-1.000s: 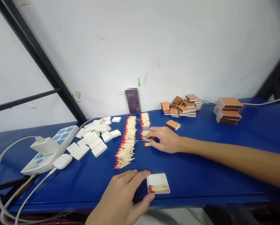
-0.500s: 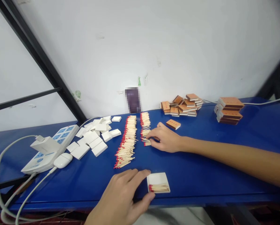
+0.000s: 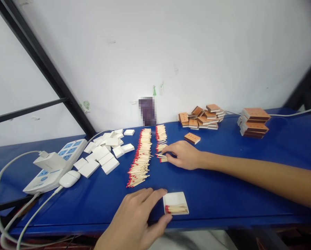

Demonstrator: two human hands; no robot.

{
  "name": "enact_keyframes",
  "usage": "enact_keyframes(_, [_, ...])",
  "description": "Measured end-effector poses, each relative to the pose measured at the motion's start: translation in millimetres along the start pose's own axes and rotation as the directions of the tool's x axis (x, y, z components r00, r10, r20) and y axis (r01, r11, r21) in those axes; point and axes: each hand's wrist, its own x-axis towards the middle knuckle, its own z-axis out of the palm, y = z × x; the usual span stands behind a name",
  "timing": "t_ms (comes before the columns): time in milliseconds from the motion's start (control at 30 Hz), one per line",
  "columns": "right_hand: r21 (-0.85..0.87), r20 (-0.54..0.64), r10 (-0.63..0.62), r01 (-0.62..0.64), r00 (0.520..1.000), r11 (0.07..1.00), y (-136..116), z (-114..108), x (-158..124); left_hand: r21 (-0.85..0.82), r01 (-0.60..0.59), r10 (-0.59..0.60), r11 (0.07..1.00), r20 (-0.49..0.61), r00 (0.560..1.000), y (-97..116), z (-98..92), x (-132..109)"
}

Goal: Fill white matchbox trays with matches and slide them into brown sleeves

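Note:
Near the front edge, my left hand (image 3: 138, 218) steadies a white matchbox tray (image 3: 174, 198), its forefinger and thumb at the tray's left corners. Several red-tipped matches (image 3: 178, 209) lie along the near side inside it. Farther off, my right hand (image 3: 182, 155) is closed in a pinch at the near end of the shorter row of matches (image 3: 161, 137), its fingertips on matchsticks there. How many it grips is hidden. The longer row of matches (image 3: 141, 154) lies left of it. One orange matchbox (image 3: 192, 138) rests just beyond my right hand.
White trays (image 3: 105, 151) lie heaped at left, beside a power strip (image 3: 76, 147) with a charger (image 3: 50, 162), an earphone case (image 3: 70, 178) and cables. Orange matchboxes (image 3: 204, 118) are piled against the wall, with a neat stack (image 3: 254, 122) farther right. Black shelf posts flank the blue surface.
My right hand's raised knuckles have settled slightly lower while its fingertips stay at the short row. My left hand and the tray stay put.

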Motion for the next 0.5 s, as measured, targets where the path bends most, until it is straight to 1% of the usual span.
enact_keyframes(167, [0.030, -0.027, -0.045, 0.046, 0.999, 0.998, 0.5, -0.4, -1.3, 0.005, -0.001, 0.001, 1.000, 0.008, 1.000, -0.6, 0.1, 0.3])
enact_keyframes(333, [0.029, -0.098, -0.171, 0.175, 0.980, 0.984, -1.6, -4.1, -1.9, -0.004, 0.007, -0.007, 1.000, 0.003, 1.000, 1.3, 0.3, 0.9])
enact_keyframes(500, [0.079, -0.070, -0.213, 0.218, 0.975, 0.973, -0.2, -3.4, -0.4, -0.010, 0.001, -0.001, 1.000, 0.003, 1.000, 0.6, -0.1, 0.9])
